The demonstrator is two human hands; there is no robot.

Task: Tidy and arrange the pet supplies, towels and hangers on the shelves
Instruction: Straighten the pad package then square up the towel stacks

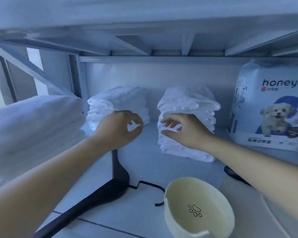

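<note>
Two stacks of folded white towels stand at the back of the shelf [144, 162]: a left stack [120, 100] and a right stack [187, 102]. My left hand [117, 129] hovers in front of the left stack with fingers loosely curled, holding nothing. My right hand [186, 131] reaches to the front of the right stack, its spread fingers touching the towel folds. A black hanger [117, 177] lies on the shelf under my left forearm. A cream pet bowl [198, 208] with a paw print sits at the front.
A pack of pet pads [268, 107] printed with a dog stands at the right. A large pile of white towels [33, 127] fills the left side. The upper shelf's metal frame [144, 48] hangs close overhead. A dark object [230, 172] shows under my right forearm.
</note>
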